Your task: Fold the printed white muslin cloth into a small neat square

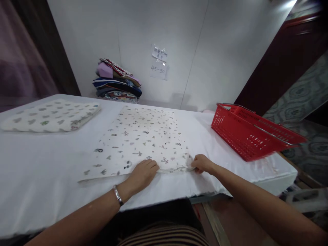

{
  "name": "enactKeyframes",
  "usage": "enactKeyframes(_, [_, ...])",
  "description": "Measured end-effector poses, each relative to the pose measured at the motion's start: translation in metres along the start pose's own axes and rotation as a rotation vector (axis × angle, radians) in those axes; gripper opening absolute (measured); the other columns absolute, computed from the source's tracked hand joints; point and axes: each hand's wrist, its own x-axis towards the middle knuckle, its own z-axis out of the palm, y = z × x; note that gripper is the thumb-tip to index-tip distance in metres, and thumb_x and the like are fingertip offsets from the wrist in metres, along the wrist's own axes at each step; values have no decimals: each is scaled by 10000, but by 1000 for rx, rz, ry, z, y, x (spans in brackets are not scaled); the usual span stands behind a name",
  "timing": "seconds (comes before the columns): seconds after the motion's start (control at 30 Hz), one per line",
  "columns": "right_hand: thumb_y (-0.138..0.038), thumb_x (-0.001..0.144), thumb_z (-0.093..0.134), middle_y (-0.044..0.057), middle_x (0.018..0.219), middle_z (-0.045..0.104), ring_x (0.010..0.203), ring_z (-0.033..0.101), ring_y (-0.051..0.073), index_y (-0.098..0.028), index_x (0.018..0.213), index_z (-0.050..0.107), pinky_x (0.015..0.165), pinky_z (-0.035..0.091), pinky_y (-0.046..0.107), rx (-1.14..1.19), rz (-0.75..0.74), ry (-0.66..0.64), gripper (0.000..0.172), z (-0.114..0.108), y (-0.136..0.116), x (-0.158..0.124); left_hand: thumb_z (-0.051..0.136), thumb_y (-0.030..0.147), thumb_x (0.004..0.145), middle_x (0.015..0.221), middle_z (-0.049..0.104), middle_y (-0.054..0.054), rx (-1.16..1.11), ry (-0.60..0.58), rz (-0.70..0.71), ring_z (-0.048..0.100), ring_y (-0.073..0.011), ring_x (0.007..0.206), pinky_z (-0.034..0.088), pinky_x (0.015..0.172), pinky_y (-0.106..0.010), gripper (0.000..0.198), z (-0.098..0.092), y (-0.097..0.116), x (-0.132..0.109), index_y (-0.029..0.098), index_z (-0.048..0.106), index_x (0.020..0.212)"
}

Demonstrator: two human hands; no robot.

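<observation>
A thin white cloth (146,136) printed with small grey motifs lies spread on the table, its near edge folded in layers on the right side. My left hand (145,172), with a silver bracelet at the wrist, is closed over the middle of that near edge, its fingertips partly hidden. At the near right corner, my right hand (202,163) pinches the layered edge between thumb and fingers. The cloth's near left corner lies flat, with neither hand on it.
A folded white cloth with leaf-like prints (53,114) lies at the left. A stack of folded fabrics (118,82) stands by the back wall. To the right sits a red plastic basket (246,133) near the edge of the white-covered table (51,171). Paper signs (159,70) hang on the wall.
</observation>
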Motion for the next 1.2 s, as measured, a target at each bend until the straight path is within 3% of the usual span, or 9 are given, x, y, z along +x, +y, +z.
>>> enactKeyframes(0.1, [-201, 679, 499, -6, 529, 552, 486, 559, 121, -180, 715, 475, 474, 461, 219, 142, -58, -9, 48, -14, -1, -10, 439, 29, 808, 797, 577, -40, 6, 43, 8, 502, -193, 762, 408, 683, -331, 194, -4, 2, 0, 166, 576, 824])
enactKeyframes(0.17, [-254, 710, 476, -40, 569, 529, 504, 545, 94, -205, 785, 439, 472, 440, 189, 300, -158, 25, 97, -24, 0, -15, 428, 26, 807, 810, 573, -42, 5, 84, 3, 493, -190, 776, 393, 694, -331, 199, -8, 5, 2, 165, 567, 837])
enactKeyframes(0.23, [-279, 676, 514, -66, 545, 487, 477, 515, 90, -222, 813, 420, 425, 386, 172, 404, -166, 17, 176, -30, 4, -17, 440, 33, 803, 823, 569, -42, 7, 86, -6, 485, -188, 786, 381, 699, -330, 177, -11, 9, 5, 165, 556, 826])
enactKeyframes(0.33, [-266, 604, 566, -81, 485, 450, 418, 466, 95, -219, 813, 433, 382, 325, 176, 368, -90, -60, 252, -31, 10, -16, 458, 27, 796, 784, 552, -32, 7, 28, -6, 469, -179, 750, 368, 682, -320, 162, -11, 12, 8, 167, 528, 756])
enactKeyframes(0.47, [-305, 624, 550, -86, 517, 462, 448, 469, 90, -227, 832, 429, 407, 328, 178, 408, -227, -58, 253, -30, 15, -16, 462, 37, 806, 849, 558, -34, -9, 23, -16, 473, -187, 804, 367, 698, -321, 149, -7, 12, 8, 170, 529, 814])
enactKeyframes(0.87, [-249, 675, 449, -114, 497, 379, 388, 374, 86, -232, 856, 400, 403, 275, 206, 130, -220, -75, 189, -10, 47, -14, 419, 63, 876, 823, 559, -23, -3, 0, 44, 477, -163, 762, 387, 699, -302, 145, 7, 17, -3, 169, 504, 823])
enactKeyframes(0.97, [-197, 725, 430, -94, 514, 424, 424, 401, 95, -226, 890, 415, 443, 277, 214, -65, -235, -32, 168, -8, 47, -16, 411, 51, 880, 841, 562, -23, 17, 22, 65, 474, -161, 773, 383, 696, -298, 161, 5, 18, -3, 164, 511, 824])
enactKeyframes(1.1, [-201, 798, 452, 1, 663, 572, 598, 524, 152, -204, 946, 477, 530, 310, 244, -532, -285, 143, 150, -6, 43, -26, 413, 69, 888, 860, 571, -26, -2, 22, 51, 476, -159, 777, 384, 687, -295, 165, 4, 19, -3, 164, 524, 813])
enactKeyframes(1.2, [-147, 803, 463, 92, 871, 601, 809, 557, 214, -177, 934, 537, 620, 373, 279, -751, -511, 362, 153, 3, 31, -37, 410, 75, 890, 850, 577, -28, -12, 17, 31, 483, -162, 785, 389, 690, -300, 165, 6, 20, -4, 164, 534, 826])
